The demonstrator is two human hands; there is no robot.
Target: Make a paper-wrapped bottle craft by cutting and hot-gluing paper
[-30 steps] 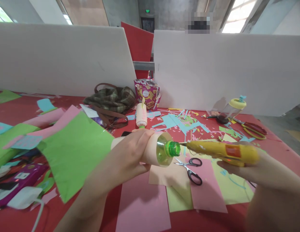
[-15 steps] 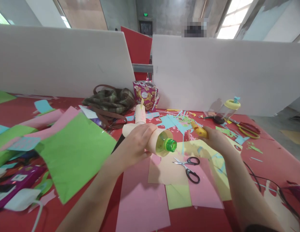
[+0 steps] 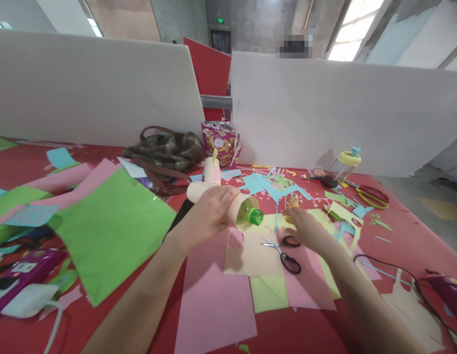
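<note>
My left hand (image 3: 215,206) is wrapped over a bottle covered in cream paper, lying on its side. The bottle's bare clear shoulder and green neck (image 3: 255,216) point right. Behind it stands a small cream paper roll (image 3: 212,171) with a leaf-like strip on top. My right hand (image 3: 304,226) is closed at a yellow tool with orange marks (image 3: 293,201); the fingers partly hide it, so its kind is unclear. Just below that hand, black-handled scissors (image 3: 282,253) lie apart from it, blades open, on cream and pink paper sheets (image 3: 217,295).
A large green sheet (image 3: 114,231) and a purple box (image 3: 27,275) lie left. A plaid bag (image 3: 169,150) and a snack bag (image 3: 221,142) stand behind. To the right are a yellow-lidded jar (image 3: 341,167), red-and-yellow-handled scissors (image 3: 374,196) and a black cable (image 3: 394,265). White panels (image 3: 324,108) bound the table.
My right hand has moved left and down with the yellow tool, closer to the scissors. My left hand stays on the bottle. The view has shifted slightly.
</note>
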